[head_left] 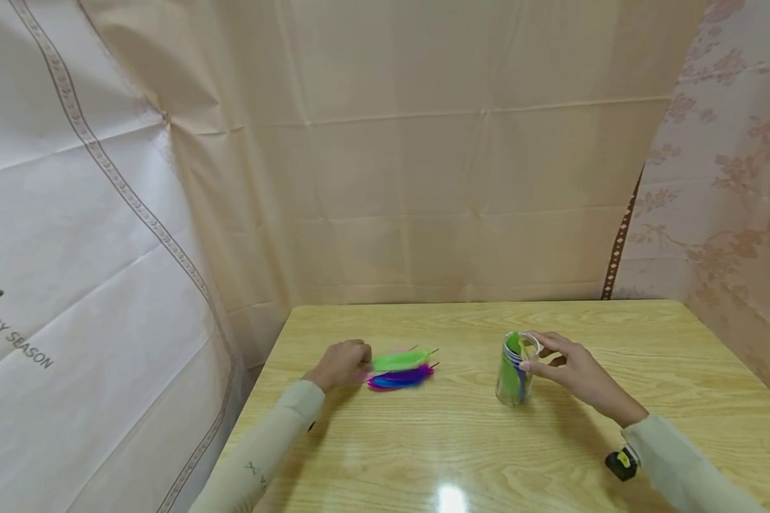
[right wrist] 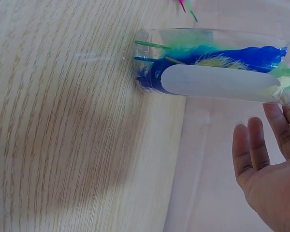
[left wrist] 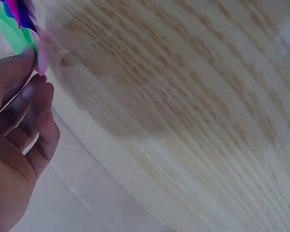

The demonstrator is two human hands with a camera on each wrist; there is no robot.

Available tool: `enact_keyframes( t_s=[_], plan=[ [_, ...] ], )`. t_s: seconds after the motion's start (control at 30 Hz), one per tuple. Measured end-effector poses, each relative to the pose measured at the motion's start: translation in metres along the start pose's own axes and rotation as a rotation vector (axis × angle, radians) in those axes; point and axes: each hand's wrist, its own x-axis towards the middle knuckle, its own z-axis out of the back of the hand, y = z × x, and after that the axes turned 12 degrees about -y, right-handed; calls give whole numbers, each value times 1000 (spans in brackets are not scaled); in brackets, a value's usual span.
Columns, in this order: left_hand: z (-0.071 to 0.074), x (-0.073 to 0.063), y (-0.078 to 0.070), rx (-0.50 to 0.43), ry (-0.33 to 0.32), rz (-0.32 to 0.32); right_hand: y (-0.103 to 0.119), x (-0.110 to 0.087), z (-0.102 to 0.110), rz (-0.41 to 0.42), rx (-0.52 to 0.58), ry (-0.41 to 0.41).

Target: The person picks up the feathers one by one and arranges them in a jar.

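Several coloured feathers lie on the table at the middle left: a light green feather (head_left: pixel 401 360) and a purple and blue feather (head_left: pixel 398 379) show most. My left hand (head_left: pixel 344 362) is at their left end. In the left wrist view, its thumb and fingertips pinch a feather at the pink (left wrist: pixel 41 60) and green tips. To the right, a clear jar (head_left: pixel 508 388) stands upright with green, blue and yellow feathers (right wrist: pixel 217 58) inside. My right hand (head_left: pixel 574 367) holds the jar at its rim, thumb in front and fingers behind.
The wood-grain table (head_left: pixel 423 442) ends at a beige hanging cloth (head_left: pixel 449 171) behind. A white printed cloth (head_left: pixel 90 285) hangs on the left, a floral one (head_left: pixel 738 192) on the right. The jar bears a white oval label (right wrist: pixel 217 81).
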Motion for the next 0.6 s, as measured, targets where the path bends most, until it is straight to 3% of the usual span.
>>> enact_keyframes(
  t_s=[0.17,0.4,0.6],
  plan=[
    [2,1,-2,-27,-17,24,0,0,0,-1,0,-1],
    [5,3,-2,-139,-25,125,-1,0,0,1,1,-2],
    [7,5,-1,-177,-55,150,-1,0,0,-4,1,-2]
  ],
)
